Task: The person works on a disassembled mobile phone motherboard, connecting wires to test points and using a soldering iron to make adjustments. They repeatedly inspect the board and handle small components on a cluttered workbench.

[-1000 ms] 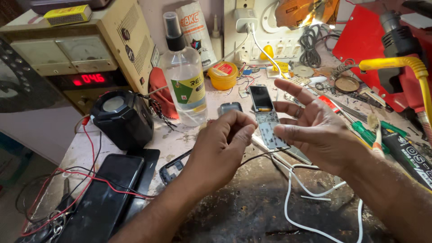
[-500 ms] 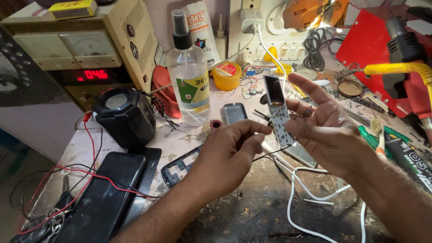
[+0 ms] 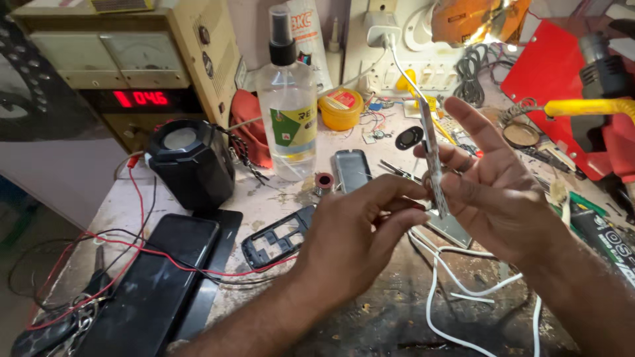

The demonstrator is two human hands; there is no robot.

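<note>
My right hand (image 3: 493, 192) holds a small phone circuit board (image 3: 433, 155) upright and edge-on, fingers spread behind it. My left hand (image 3: 354, 238) is pinched at the board's lower end, thumb and forefinger touching it. Below the hands lie a black phone frame (image 3: 278, 237) and a white cable (image 3: 456, 277) on the stained bench. A grey phone back piece (image 3: 350, 168) lies just beyond my left hand.
A clear spray bottle (image 3: 289, 99) stands at centre back beside a black speaker (image 3: 192, 162) and a power supply with a red display (image 3: 142, 99). A dark phone (image 3: 155, 284) with red wires lies front left. Yellow tin (image 3: 340, 108), tools and a red stand (image 3: 562, 86) crowd the right.
Both hands have lifted toward the camera, and the right hand has turned the board from face-on to edge-on. The left fingers stay pinched at its lower end.
</note>
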